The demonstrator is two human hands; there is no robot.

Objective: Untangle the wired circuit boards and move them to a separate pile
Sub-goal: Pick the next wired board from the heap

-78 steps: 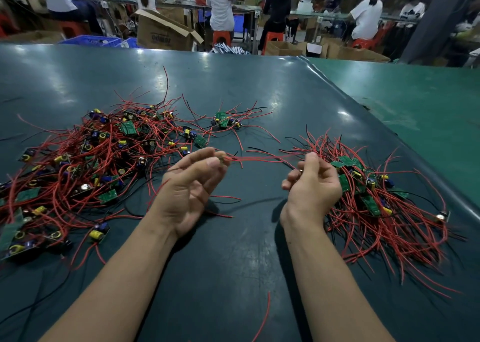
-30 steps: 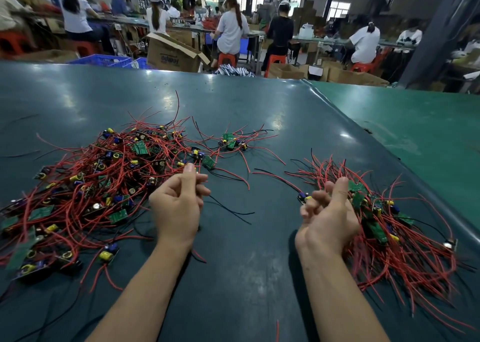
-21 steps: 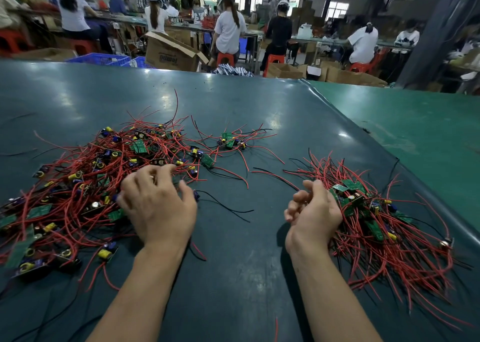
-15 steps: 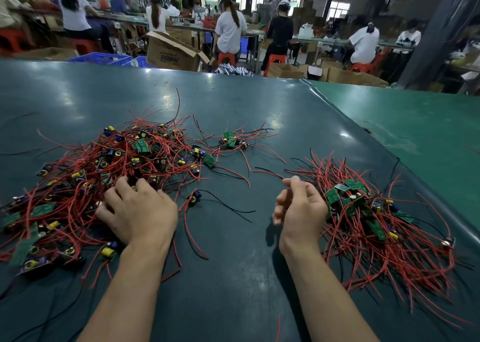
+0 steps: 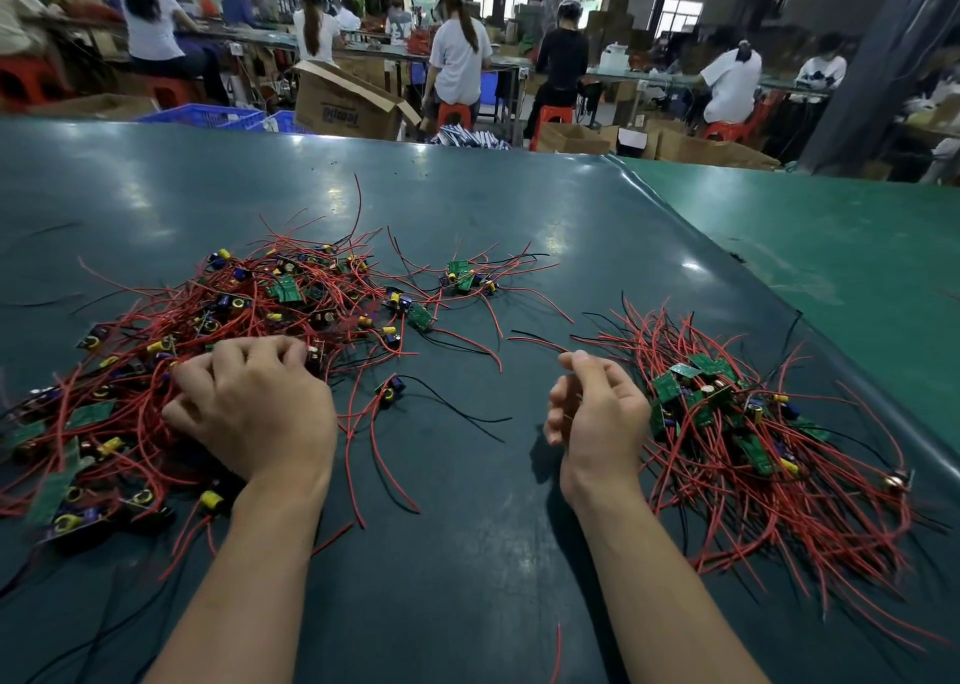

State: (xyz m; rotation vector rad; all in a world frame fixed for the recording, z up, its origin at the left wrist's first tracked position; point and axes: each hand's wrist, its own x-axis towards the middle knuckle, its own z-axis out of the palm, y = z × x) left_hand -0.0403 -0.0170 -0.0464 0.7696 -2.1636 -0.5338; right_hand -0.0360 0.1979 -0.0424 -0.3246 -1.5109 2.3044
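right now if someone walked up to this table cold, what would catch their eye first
Most striking is the big tangled heap of red-wired circuit boards on the left of the dark green table, with the left hand pressed down into its near edge. To the right lies a tidier, separate pile of the same boards, and the right hand hangs beside it with loosely curled fingers, seemingly holding nothing.

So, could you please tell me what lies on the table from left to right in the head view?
Tangled pile → left hand → loose wired board → right hand → sorted pile.
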